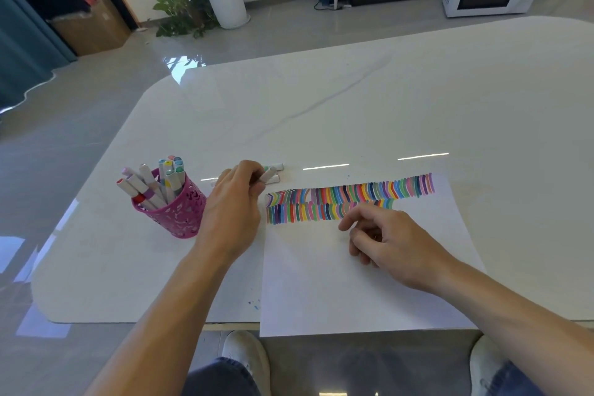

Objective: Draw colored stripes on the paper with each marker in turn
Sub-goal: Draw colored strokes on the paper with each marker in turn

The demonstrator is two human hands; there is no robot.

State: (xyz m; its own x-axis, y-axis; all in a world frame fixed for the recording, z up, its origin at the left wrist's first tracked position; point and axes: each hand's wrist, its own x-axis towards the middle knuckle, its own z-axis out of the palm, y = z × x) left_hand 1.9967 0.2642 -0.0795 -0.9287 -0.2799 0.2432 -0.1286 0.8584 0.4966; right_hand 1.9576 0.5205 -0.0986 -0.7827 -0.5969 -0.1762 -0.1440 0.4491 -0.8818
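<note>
A white sheet of paper point(337, 283) lies on the table in front of me, its near edge hanging over the table's edge. Two rows of short colored stripes point(350, 194) run along its far edge. My left hand point(233, 206) is just left of the paper's far corner, fingers closed on a white marker point(268, 174). Two more markers point(277, 167) lie on the table right behind it. My right hand point(389, 239) hovers over the paper below the stripes, fingers loosely curled and holding nothing. A pink perforated cup point(175, 207) with several markers stands left of my left hand.
The white glossy table point(353, 100) stretches far behind the paper. A few blue ink specks point(254, 304) mark the table near the paper's left edge. My knees and white shoes show below the table's near edge. Plants, a box and a microwave stand on the floor beyond.
</note>
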